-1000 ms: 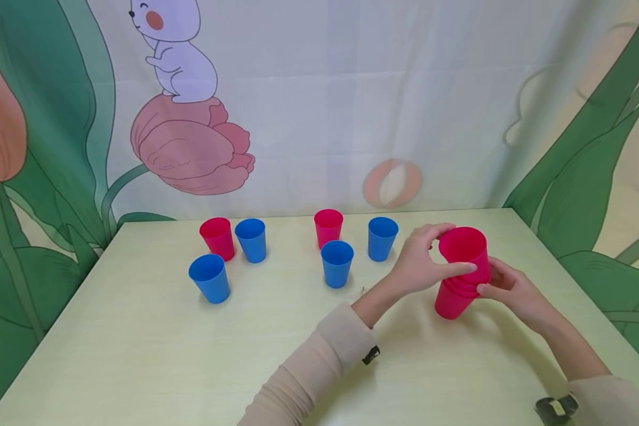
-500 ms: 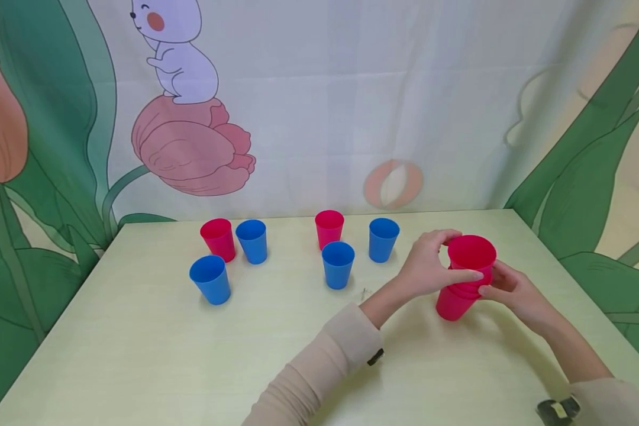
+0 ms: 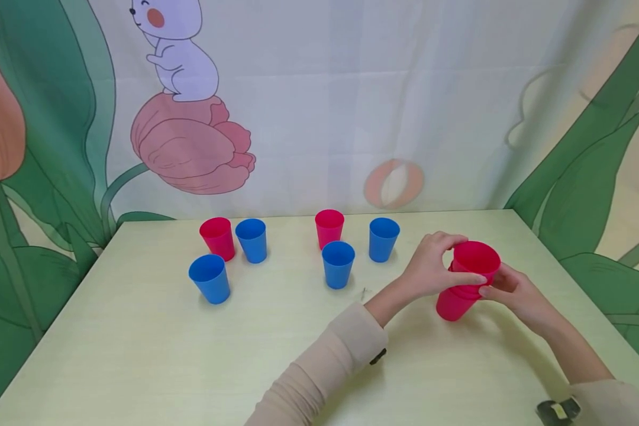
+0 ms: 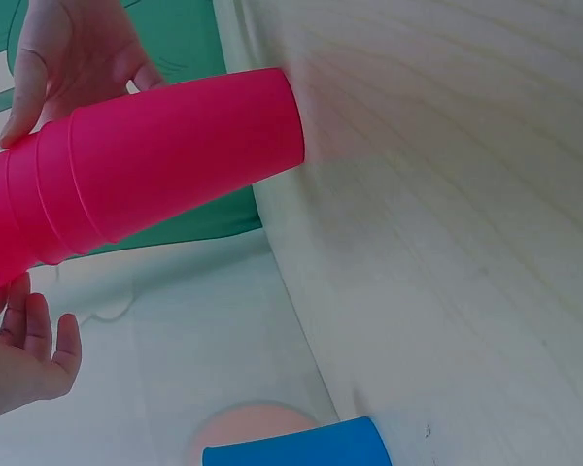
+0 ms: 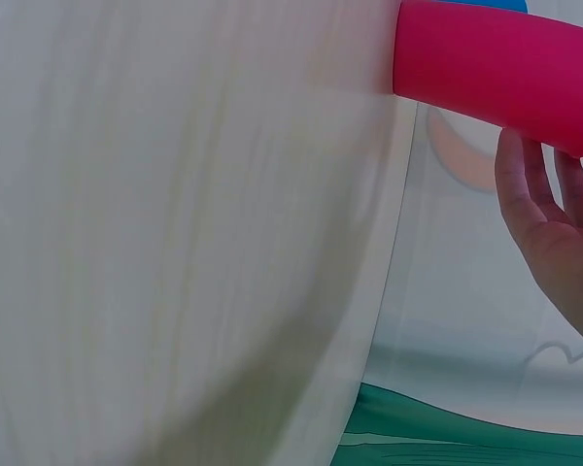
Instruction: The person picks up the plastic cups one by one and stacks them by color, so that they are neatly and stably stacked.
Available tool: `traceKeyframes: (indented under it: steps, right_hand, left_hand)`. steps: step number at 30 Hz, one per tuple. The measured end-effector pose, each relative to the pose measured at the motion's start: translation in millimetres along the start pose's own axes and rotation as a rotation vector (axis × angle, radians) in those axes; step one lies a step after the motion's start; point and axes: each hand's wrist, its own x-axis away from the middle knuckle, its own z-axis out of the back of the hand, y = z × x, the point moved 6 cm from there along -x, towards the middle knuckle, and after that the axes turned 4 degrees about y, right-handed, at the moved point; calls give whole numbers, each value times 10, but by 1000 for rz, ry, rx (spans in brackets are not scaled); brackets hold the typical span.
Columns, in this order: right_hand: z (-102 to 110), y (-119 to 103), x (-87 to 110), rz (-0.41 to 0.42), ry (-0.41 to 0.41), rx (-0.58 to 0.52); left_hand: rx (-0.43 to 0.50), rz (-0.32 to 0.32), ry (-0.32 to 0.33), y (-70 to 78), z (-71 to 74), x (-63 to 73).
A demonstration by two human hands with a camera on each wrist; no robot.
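On the right of the table, my left hand [image 3: 431,266] holds the upper red cup [image 3: 476,257] near its rim, thumb in front and fingers behind. That cup sits in a stack of red cups [image 3: 454,305], with several rims close together. My right hand [image 3: 519,296] grips the stack from the right side, its thumb at the front. Seen from the left wrist, the stack [image 4: 185,146] runs between both hands and its base appears to meet the table. The right wrist view shows right-hand fingers [image 5: 554,194] against the red stack [image 5: 486,63].
A red cup [image 3: 330,228] and two blue cups, one nearer [image 3: 338,266] and one further right [image 3: 384,239], stand mid-table. Left of them are another red cup [image 3: 217,238] and two blue cups [image 3: 209,280]. A printed curtain [image 3: 309,118] hangs behind the table.
My left hand has moved down and slightly right, lowering the upper red cup further into the stack. The right hand has stayed nearly still, and the other cups stand where they were.
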Motion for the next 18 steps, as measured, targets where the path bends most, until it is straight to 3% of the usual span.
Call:
traceKeyframes:
  steps: [18]
  right_hand:
    - [-5,-1,1,-10,17,3]
  left_hand:
    - [-31,19,-16,-78,-39,49]
